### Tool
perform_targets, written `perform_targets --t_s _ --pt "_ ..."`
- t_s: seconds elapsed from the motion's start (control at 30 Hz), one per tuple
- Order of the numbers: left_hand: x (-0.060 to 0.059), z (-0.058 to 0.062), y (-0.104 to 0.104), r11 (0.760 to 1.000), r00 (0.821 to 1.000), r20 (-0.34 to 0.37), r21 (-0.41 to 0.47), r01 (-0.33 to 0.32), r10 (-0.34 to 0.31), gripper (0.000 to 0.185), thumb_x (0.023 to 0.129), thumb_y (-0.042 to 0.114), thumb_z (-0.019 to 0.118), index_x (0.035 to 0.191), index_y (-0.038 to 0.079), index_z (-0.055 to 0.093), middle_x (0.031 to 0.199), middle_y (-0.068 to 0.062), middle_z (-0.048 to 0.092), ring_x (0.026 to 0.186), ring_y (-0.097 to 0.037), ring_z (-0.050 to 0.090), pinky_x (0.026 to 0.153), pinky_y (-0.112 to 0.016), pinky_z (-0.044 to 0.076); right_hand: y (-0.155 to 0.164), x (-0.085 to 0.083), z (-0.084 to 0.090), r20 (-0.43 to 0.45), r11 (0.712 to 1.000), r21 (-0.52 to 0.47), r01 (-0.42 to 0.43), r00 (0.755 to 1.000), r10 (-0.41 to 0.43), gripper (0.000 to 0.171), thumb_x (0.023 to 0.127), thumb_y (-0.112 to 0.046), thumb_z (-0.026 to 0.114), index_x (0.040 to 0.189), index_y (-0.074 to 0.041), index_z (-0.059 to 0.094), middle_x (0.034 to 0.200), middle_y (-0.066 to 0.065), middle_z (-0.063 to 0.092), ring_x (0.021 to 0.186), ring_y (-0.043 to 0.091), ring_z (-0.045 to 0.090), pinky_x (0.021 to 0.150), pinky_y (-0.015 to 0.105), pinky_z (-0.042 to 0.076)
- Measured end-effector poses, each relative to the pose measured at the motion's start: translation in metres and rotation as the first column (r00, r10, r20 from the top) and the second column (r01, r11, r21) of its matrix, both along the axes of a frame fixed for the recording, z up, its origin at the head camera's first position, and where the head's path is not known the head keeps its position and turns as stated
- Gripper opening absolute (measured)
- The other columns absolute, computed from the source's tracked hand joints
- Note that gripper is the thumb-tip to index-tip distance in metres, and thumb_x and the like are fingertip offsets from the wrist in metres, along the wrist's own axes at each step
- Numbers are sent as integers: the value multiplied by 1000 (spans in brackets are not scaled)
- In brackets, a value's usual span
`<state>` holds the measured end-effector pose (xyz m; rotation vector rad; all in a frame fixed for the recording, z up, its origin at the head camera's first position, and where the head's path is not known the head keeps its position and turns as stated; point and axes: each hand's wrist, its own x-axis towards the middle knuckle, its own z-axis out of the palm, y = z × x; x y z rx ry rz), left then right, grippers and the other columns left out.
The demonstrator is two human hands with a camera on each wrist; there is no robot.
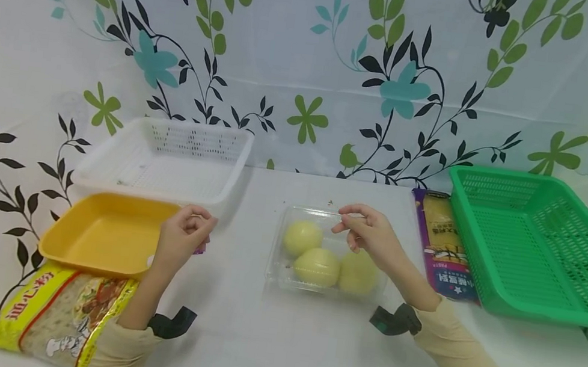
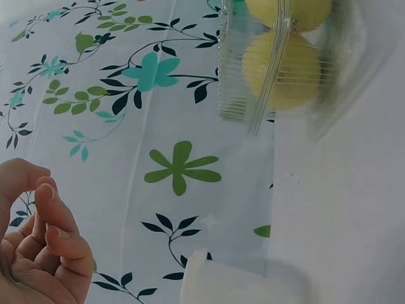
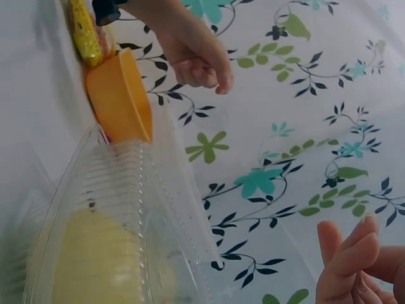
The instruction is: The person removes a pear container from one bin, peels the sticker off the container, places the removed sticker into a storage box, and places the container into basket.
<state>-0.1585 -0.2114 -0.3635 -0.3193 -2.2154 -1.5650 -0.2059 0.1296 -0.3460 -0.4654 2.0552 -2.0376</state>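
A clear plastic box [image 1: 275, 275] stands mid-table with three round, pale yellow fruits [image 1: 317, 266] inside; their exact kind is not clear. Above its right part hovers my right hand [image 1: 370, 234], fingers loosely bent and nothing in them. My left hand [image 1: 183, 240] is raised by the right edge of a yellow basin [image 1: 102, 237], its fingers loosely curled and holding nothing. In the left wrist view that hand [image 2: 44, 247] is well apart from the box [image 2: 272, 69]. The right wrist view shows the right hand [image 3: 357, 266] beside the ridged box [image 3: 126, 171].
A white basket [image 1: 187, 165] stands behind the basin. In front of the basin lies a yellow food bag [image 1: 61, 314]. At the right, a purple pasta packet [image 1: 445, 243] lies against a green basket [image 1: 553, 249]. A patterned cloth [image 1: 308, 58] hangs behind the table.
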Motion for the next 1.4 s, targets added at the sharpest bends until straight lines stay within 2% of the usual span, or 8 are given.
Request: perform_targets --t_s 0.13,0.27,0.37,0.47,0.7,0.93,1.2,1.4 --pt "3 11 14 999 998 60 -39 -3 5 11 85 6 61 87 -2 54 55 -10 54 42 -19 47 40 -21 40 21 7 -7 8 997 8 82 997 -82 32 92 -22 51 112 3 48 83 9 64 47 11 47 45 17 42" --pt "7 20 29 998 995 84 -25 56 -54 7 84 0 58 86 -5 53 55 -15 52 42 -16 46 42 -20 38 40 15 -15 28 990 -23 137 990 -136 28 92 -22 52 109 0 49 81 5 65 47 10 48 46 17 42" --pt "8 20 36 994 987 119 3 108 -107 7 85 -3 55 86 -8 51 55 -19 50 42 -17 46 43 -21 39 52 20 -21 33 985 -82 155 988 -152 20 92 -20 51 104 -4 52 80 4 65 46 10 48 45 17 42" --pt "7 13 41 992 981 145 23 125 -127 7 85 -4 55 86 -9 50 54 -20 49 41 -18 46 44 -22 41 61 24 -27 34 979 -96 181 983 -178 14 92 -19 51 100 -8 55 78 4 66 45 10 47 45 17 42" --pt "4 1 51 991 976 177 29 127 -130 9 87 1 56 89 -6 52 56 -19 52 44 -22 48 47 -22 43 77 30 -45 4 964 22 265 964 -265 20 93 -23 49 103 -5 52 73 5 64 44 11 46 44 19 41" --pt "1 -17 61 985 951 259 27 169 -170 10 87 5 56 92 -3 53 58 -23 52 44 -18 48 46 -22 41 91 33 -68 15 958 40 284 959 -284 14 93 -25 49 101 -15 53 68 7 60 46 10 47 45 21 41" --pt "-3 -37 73 986 941 298 8 169 -164 17 86 4 58 100 -3 54 56 -13 53 44 -17 48 45 -23 41 91 36 -87 86 946 113 305 945 -315 37 93 -28 48 114 3 45 65 -1 55 50 9 46 49 22 42" --pt "-4 -44 80 980 935 309 -41 196 -174 33 86 2 57 117 -4 50 62 -17 56 46 -19 52 45 -23 43 85 33 -94 124 953 71 293 946 -300 33 94 -24 48 114 1 44 59 -1 48 48 7 43 45 21 38"
